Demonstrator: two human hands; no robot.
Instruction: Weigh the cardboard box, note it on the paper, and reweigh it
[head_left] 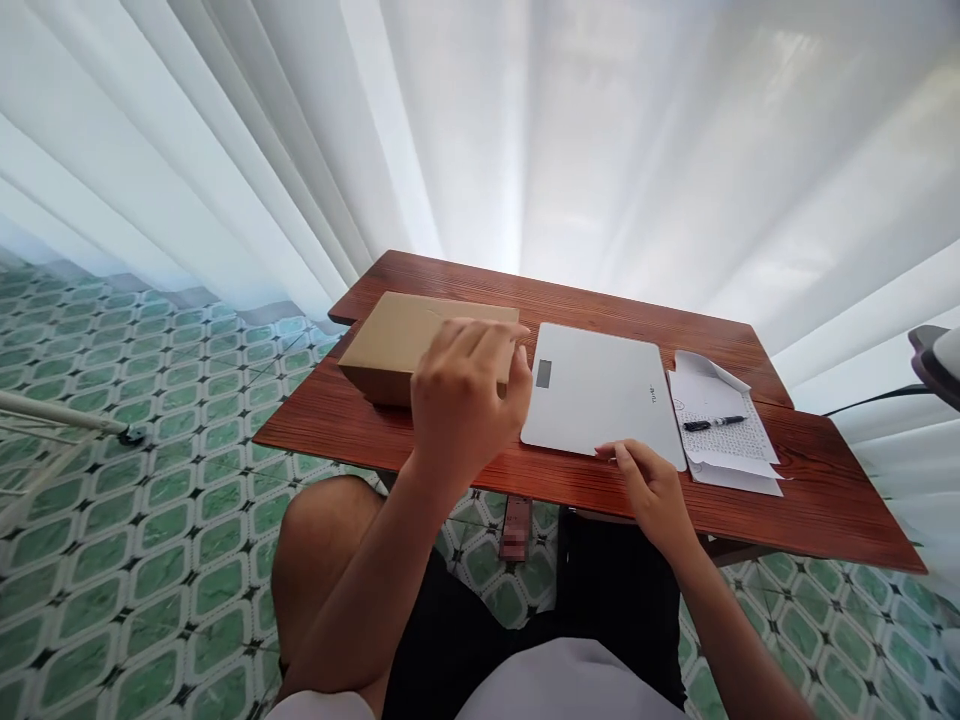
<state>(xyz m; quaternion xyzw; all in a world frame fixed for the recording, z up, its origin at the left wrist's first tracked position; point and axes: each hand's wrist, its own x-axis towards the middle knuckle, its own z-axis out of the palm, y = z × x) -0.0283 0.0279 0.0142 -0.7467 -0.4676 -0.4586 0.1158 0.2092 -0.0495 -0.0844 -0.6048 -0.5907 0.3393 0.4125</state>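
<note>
My left hand (472, 385) is raised over the table's front, before a closed brown cardboard box (420, 330) and partly covering it. Its fingers are bent forward, the thumb stands apart, and I see nothing held in it. A flat white digital scale (600, 385) lies right of the box, its small grey display (544, 374) near the left edge. At the scale's front edge is my right hand (649, 485), fingers curled together and fingertips at the rim. Whether anything is between those fingers, I cannot tell.
Handwritten sheets of paper (724, 455) with a black pen (712, 424) on top lie right of the scale. All rest on a reddish wooden table (465, 485). A phone with a pinkish screen (515, 530) shows below the front edge. White curtains (525, 140) hang behind.
</note>
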